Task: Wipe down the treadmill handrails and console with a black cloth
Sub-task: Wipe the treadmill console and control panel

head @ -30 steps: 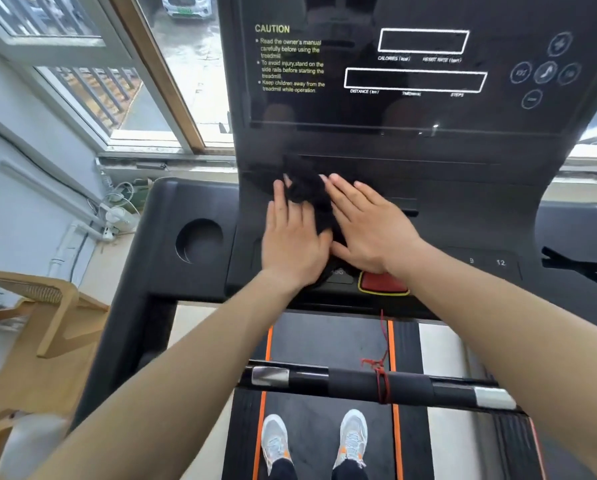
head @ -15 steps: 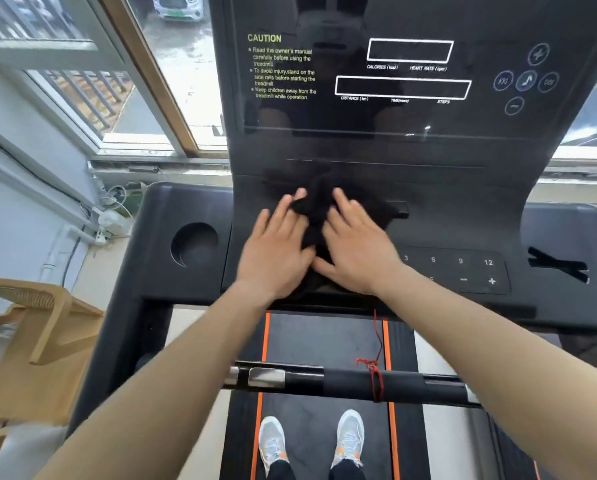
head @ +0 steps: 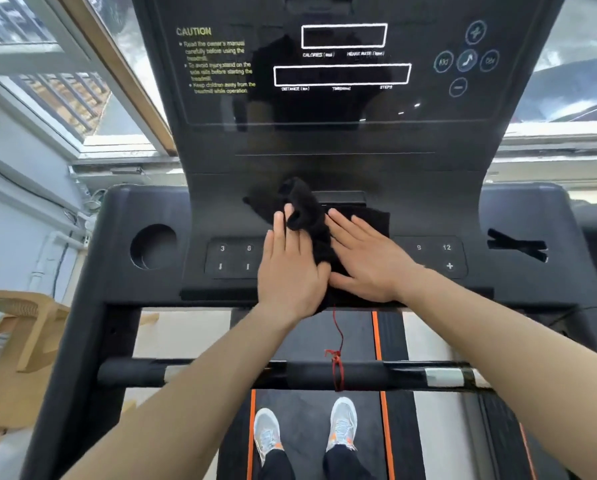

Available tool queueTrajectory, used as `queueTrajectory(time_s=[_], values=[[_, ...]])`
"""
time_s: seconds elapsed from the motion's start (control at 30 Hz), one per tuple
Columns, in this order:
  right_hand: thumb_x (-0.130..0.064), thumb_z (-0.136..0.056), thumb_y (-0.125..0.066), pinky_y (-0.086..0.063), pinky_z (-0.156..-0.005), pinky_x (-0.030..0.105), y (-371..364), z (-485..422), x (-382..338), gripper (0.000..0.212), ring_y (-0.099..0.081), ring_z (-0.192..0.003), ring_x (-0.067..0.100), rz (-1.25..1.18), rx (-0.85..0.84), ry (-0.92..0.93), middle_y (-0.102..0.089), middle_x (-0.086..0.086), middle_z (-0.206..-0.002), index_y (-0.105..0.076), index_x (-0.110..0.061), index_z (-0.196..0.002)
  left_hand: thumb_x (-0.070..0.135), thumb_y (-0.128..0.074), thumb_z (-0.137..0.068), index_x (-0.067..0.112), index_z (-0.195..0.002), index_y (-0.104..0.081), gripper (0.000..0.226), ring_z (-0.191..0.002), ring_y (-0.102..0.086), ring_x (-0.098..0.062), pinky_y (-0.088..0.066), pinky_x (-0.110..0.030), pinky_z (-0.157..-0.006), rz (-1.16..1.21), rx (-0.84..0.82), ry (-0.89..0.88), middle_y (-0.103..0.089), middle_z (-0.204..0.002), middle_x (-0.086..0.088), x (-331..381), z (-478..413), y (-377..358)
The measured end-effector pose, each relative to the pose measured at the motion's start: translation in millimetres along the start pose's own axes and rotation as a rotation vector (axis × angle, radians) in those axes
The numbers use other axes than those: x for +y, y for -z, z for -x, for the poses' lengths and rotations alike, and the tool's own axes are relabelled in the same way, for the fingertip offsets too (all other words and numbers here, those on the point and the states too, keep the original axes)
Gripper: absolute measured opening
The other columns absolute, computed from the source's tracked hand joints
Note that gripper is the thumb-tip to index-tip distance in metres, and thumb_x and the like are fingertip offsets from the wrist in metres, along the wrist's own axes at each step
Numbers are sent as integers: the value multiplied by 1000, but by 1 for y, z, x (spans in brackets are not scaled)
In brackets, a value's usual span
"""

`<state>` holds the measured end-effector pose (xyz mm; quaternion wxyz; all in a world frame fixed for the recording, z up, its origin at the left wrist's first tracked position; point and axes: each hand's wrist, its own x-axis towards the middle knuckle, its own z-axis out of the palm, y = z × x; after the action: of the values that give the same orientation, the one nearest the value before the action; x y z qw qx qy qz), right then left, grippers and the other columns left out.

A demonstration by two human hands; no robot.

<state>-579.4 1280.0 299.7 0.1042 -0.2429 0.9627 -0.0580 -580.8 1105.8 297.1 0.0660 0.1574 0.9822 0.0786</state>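
A black treadmill console [head: 342,161] rises in front of a window [head: 82,98], its dark display panel [head: 342,64] printed with a yellow caution notice. A pale wooden chair [head: 23,327] stands at the left. A round cup holder [head: 153,245] sits left of the number keys [head: 234,258]. Nearer, a crossbar handrail [head: 359,374] spans the belt, with a red cord [head: 337,358] tied round it, above grey shoes [head: 267,434].

The black cloth [head: 304,209] lies mid-console below the display. The left hand [head: 292,271] and right hand [head: 366,258] press flat on it, fingers straight, covering most of it. Its bunched ridge runs near to far between the hands.
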Motion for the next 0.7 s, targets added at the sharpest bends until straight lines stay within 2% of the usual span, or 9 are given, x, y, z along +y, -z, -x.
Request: queueTrajectory(time_s=[0.1, 0.23, 0.3, 0.4, 0.47, 0.57, 0.7], values=[[-60, -97, -27, 3, -125, 37, -5, 37, 22, 80, 18, -153, 14, -18, 13, -128, 10, 1, -167, -1, -19, -161, 44, -30, -95, 2, -157, -16, 76, -153, 7, -38, -3, -45, -124, 13, -29, -18, 3, -165, -25, 41, -2, -6], [-60, -94, -26, 3, -126, 39, -12, 81, 29, 83, 19, -153, 16, -50, 11, -280, 8, 1, -168, 6, -22, -160, 48, -19, -96, 6, -158, -20, 75, -154, -2, -34, -10, -44, -125, 14, -36, -214, -8, -167, -18, 79, 7, -15], [-62, -92, -21, -2, -126, 42, -14, 91, 22, 84, 18, -153, 16, -97, 39, -354, 7, 0, -168, 7, -23, -160, 47, -23, -98, 6, -159, -17, 73, -155, -4, -32, -12, -44, -125, -11, -47, -308, -11, -167, -15, 80, 5, -15], [-70, -90, -21, -3, -126, 44, -14, 84, 3, 88, 13, -154, 24, -104, 69, -428, -1, 2, -169, -1, -22, -161, 47, -29, -100, 9, -160, -14, 72, -155, -2, -26, -5, -40, -125, -59, -89, -393, -8, -168, -10, 54, 2, -8], [-73, -87, -20, -4, -126, 44, -9, 65, -13, 93, 6, -155, 30, -72, 59, -397, -15, 7, -167, -17, -16, -160, 49, -21, -97, 8, -159, -15, 75, -155, -3, -26, -5, -40, -125, -86, -65, -359, -8, -168, -11, 26, 7, -2], [-71, -88, -21, -4, -126, 44, -1, 19, -45, 92, -1, -155, 31, -55, 22, -244, -29, 12, -162, -36, -7, -153, 47, -14, -93, 7, -159, -17, 77, -155, -5, -24, -7, -41, -125, -62, -41, -210, -11, -167, -11, -26, 23, 5], [-59, -97, -29, -2, -125, 42, 8, -49, -89, 77, 5, -155, 27, -47, 12, -27, -22, 11, -165, -31, -6, -154, 40, -19, -94, 2, -150, -38, 71, -151, -22, -33, -21, -50, -121, -21, 36, 47, -35, -159, -17, -87, 37, 13]])
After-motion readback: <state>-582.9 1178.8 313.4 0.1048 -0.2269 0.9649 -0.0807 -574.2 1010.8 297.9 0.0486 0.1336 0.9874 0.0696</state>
